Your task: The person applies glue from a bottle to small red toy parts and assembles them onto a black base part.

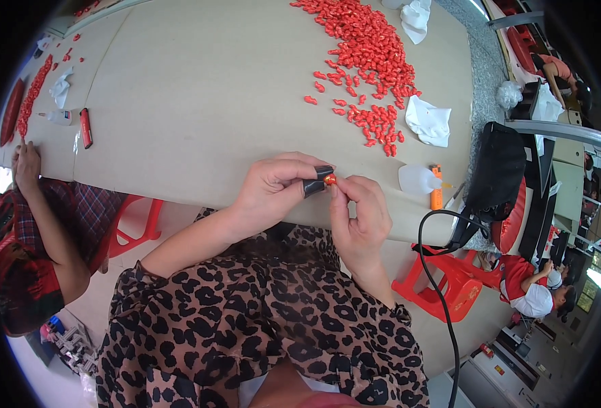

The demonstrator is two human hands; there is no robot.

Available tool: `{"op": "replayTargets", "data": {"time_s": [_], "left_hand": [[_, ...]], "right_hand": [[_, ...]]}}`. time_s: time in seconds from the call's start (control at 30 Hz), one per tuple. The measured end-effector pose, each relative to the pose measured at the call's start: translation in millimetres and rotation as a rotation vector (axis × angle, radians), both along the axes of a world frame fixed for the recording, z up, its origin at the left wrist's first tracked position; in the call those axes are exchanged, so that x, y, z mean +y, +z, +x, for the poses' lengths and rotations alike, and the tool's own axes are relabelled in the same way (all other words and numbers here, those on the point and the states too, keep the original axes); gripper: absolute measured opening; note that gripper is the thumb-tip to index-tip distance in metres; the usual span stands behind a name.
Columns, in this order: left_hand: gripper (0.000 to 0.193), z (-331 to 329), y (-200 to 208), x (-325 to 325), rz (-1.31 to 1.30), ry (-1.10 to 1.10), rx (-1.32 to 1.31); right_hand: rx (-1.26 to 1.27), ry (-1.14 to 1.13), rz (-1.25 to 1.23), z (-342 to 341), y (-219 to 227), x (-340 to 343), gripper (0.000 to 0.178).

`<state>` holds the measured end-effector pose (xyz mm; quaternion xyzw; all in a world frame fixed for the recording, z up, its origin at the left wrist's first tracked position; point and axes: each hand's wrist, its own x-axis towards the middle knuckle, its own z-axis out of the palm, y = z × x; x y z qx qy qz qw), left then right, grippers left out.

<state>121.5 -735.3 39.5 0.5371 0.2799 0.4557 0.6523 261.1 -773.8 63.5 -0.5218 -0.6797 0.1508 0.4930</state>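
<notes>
Over the table's near edge, my left hand (270, 187) pinches a small glossy red piece with a gold spot (330, 179) between thumb and forefinger. Black wrapping covers those two fingertips. My right hand (363, 216) meets it from the other side, thumb and forefinger closed at the same piece; whether a finer part sits between them is too small to tell. Farther off on the table spreads a heap of small red, knobbly, peanut-shaped pieces (372, 54). To the right of my hands lie a translucent squeeze bottle (417, 179) with a thin tip and an orange lighter (436, 197).
White tissues (428, 121) lie beside the heap. A black bag (494, 166) and a black cable (421, 234) are at the right table end, near red stools (443, 289). At far left, another person's hand (26, 166) works by a red row, a small bottle (59, 117) and a red lighter (86, 128).
</notes>
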Motion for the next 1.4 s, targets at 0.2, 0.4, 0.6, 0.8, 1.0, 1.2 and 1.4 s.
{"op": "replayTargets", "data": {"time_s": [0.2,0.4,0.6,0.8,1.0,1.2,1.4], "left_hand": [[0.022,-0.9,1.6,-3.0,0.010,0.023,0.044],[0.019,0.6,6.7,-5.6,-0.040,0.003,-0.038],[0.020,2.3,21.0,-6.4,-0.207,0.011,-0.180],[0.019,-2.7,33.5,-6.4,-0.235,0.022,-0.154],[0.012,-1.2,47.8,-2.8,-0.205,-0.020,-0.166],[0.014,9.0,69.1,2.3,-0.319,0.025,-0.209],[0.014,9.9,57.1,3.8,-0.226,-0.029,-0.056]], "right_hand": [[-0.063,0.016,0.109,-1.4,-10.9,1.9,0.018],[-0.046,-0.017,0.104,-4.9,-3.2,-3.1,0.016],[0.049,-0.026,0.054,-12.5,9.3,-4.1,0.017],[0.059,-0.086,0.079,-19.9,28.5,-8.8,0.016],[0.140,-0.131,0.009,-24.0,46.2,-9.3,0.013],[0.110,-0.148,0.016,-17.1,57.3,-1.6,0.011],[0.213,-0.131,-0.043,-12.6,60.9,0.5,0.010]]}}
